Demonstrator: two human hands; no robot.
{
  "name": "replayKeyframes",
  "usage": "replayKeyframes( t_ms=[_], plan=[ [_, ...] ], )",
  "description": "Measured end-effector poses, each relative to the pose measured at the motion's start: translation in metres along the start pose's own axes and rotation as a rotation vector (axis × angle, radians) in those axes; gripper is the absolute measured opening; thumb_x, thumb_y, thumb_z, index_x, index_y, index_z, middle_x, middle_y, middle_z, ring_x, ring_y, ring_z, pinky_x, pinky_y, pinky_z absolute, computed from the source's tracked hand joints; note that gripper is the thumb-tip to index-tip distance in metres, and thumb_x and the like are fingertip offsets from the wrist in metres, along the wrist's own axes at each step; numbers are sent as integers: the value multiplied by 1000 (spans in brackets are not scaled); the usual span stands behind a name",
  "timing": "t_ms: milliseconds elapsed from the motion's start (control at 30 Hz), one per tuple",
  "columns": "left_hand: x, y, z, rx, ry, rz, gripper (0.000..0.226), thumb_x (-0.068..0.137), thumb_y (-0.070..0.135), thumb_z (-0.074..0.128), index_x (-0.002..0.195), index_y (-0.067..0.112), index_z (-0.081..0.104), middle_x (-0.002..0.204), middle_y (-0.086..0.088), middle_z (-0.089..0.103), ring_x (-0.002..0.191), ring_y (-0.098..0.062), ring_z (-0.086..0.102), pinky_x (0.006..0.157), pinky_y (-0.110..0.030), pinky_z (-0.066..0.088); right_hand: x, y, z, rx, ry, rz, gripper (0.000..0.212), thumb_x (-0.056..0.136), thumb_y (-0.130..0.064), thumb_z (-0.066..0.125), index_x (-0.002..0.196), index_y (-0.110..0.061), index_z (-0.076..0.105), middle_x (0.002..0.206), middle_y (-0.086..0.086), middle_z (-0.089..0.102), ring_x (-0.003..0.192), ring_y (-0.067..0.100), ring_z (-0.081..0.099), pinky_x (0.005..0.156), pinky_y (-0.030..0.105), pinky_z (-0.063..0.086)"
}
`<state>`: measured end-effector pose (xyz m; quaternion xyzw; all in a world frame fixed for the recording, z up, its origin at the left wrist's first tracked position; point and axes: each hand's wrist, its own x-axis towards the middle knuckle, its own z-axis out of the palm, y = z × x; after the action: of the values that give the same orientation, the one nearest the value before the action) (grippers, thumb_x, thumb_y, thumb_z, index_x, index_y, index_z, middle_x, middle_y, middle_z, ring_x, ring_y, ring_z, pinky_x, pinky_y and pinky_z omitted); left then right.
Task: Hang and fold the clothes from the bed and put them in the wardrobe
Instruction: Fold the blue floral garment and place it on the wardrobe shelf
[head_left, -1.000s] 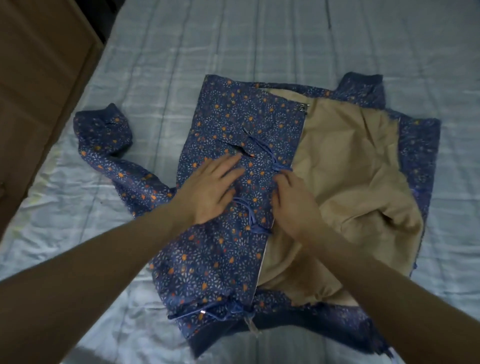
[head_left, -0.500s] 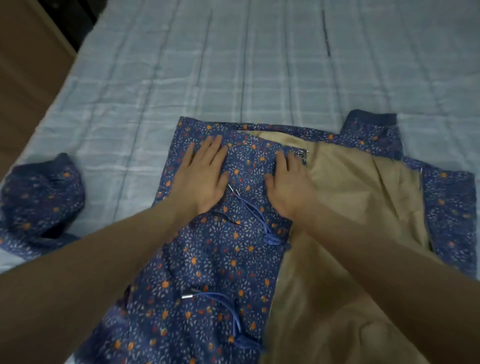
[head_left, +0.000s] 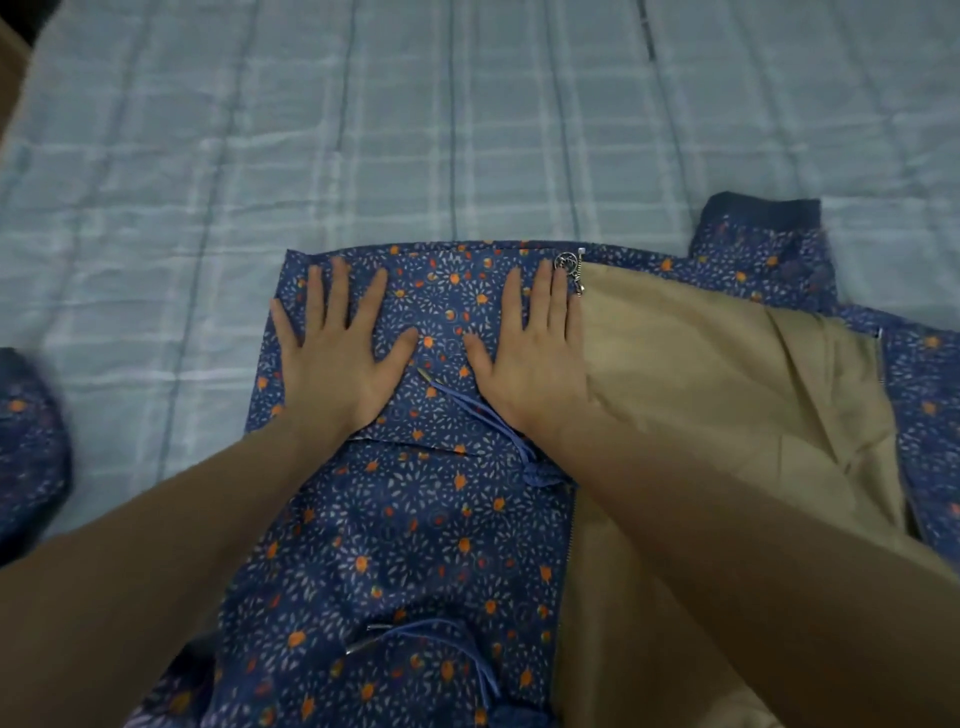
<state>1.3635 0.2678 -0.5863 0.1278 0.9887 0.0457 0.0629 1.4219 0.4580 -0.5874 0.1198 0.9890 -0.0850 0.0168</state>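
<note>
A blue jacket (head_left: 415, 540) with an orange and white flower print lies spread on the bed. Its left front panel is laid flat; the right side is open and shows the tan lining (head_left: 727, 395). My left hand (head_left: 332, 353) presses flat on the printed panel near its far edge, fingers spread. Beside it, my right hand (head_left: 535, 353) presses flat along the zipper edge, fingertips next to the metal zipper pull (head_left: 569, 265). Blue drawstrings (head_left: 493, 426) run under my right wrist. One sleeve (head_left: 31, 447) lies off to the left.
The bed is covered by a light blue checked sheet (head_left: 415, 130) that stretches away beyond the jacket. A brown wooden edge (head_left: 8, 62) shows at the far left corner. The jacket's dark cuff (head_left: 763, 210) sticks up at the right.
Both hands have slid away from me up the printed panel, from its middle to near its far edge, flattening it. The view has closed in on the jacket.
</note>
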Motion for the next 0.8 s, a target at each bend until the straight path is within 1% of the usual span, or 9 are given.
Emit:
replayKeyframes(
  t_ms=[167,333,400,467,567,633,700,733,800],
  plan=[
    [16,-2,-1,0,14,9,67,94,67,13,152,40,-6,161,-2,-17,147,-21,-19,116,-54,-14,12,-1,-1,-25,-17,-11,82,95,-61,22,155,-8,4,159,24,-2,148,36,-4,120,49,-1],
    [23,-3,-4,31,-97,10,67,94,66,14,152,39,-8,161,-3,-17,148,-23,-17,116,-56,-13,17,-1,-4,-12,-137,3,84,95,-63,21,154,-10,-5,159,23,-13,147,35,-14,119,49,-5],
    [26,-2,-13,58,-195,-9,70,93,68,13,152,38,-10,161,-4,-20,147,-23,-18,116,-56,-13,18,6,-19,39,-201,-50,85,95,-63,25,154,-12,-8,159,21,-16,147,33,-17,119,49,-6],
    [24,0,-25,115,-170,40,70,94,66,12,154,33,-5,161,-5,-17,148,-24,-15,116,-54,-13,1,20,-39,58,-144,-176,78,97,-56,31,155,-12,1,161,18,-8,148,31,-9,120,49,0],
    [-2,19,-41,77,57,358,69,95,55,21,155,22,11,163,-6,-8,149,-24,-8,115,-52,-11,-66,51,-65,47,-69,-339,63,99,-45,35,152,-12,24,160,16,13,148,30,11,119,50,11],
    [-26,45,-47,79,75,639,71,91,44,38,155,21,16,163,-8,0,149,-27,-1,115,-57,-1,-116,86,-77,8,-69,-323,55,99,-40,37,147,-13,34,157,15,22,144,30,23,118,51,17],
    [-52,76,-49,130,29,860,92,76,23,67,154,23,19,163,-9,4,149,-29,3,117,-56,4,-158,128,-90,49,-1,-223,47,93,-30,42,137,-12,45,149,15,36,134,32,37,113,49,28],
    [-66,93,-48,155,0,956,105,65,12,75,153,25,20,162,-9,5,149,-29,5,117,-53,6,-175,151,-96,82,45,-142,46,88,-25,44,131,-13,49,144,13,41,128,32,41,109,47,33],
    [-99,134,-47,153,-29,1150,105,60,5,71,151,29,23,162,-6,10,148,-28,10,117,-50,13,-200,195,-105,110,136,110,47,80,-23,42,124,-15,53,136,10,46,119,30,43,97,45,38]
  ],
)
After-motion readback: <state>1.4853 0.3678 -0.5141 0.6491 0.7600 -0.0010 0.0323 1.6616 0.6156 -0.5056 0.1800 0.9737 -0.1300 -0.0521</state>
